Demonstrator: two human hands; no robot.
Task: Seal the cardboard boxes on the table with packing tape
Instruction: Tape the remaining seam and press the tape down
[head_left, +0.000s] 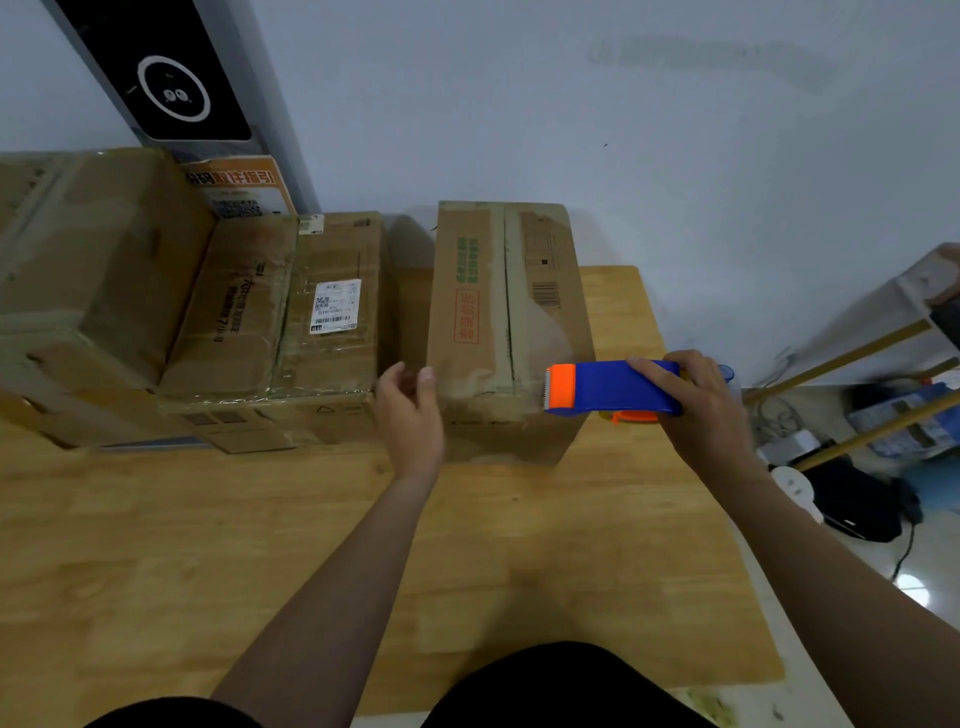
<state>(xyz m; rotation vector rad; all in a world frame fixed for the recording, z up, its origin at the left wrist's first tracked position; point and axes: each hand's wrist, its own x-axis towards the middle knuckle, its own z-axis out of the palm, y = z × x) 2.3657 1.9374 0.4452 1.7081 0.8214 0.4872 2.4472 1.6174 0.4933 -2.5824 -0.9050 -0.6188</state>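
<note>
A tall cardboard box (483, 322) with red and green print stands on the wooden table (260, 545), its two top flaps meeting at a centre seam. My right hand (696, 395) grips a blue and orange tape dispenser (608, 387), its orange blade end at the box's near right top edge. A sheet of clear tape seems to run from it over the box's right side. My left hand (410, 415) hovers at the near left corner of the box, fingers loosely curved, holding nothing.
Two more boxes sit to the left: a taped one with a white label (317, 312) and a large one (78, 270) at the far left. A white wall is behind. Past the table's right edge are wooden poles (852, 358) and floor clutter.
</note>
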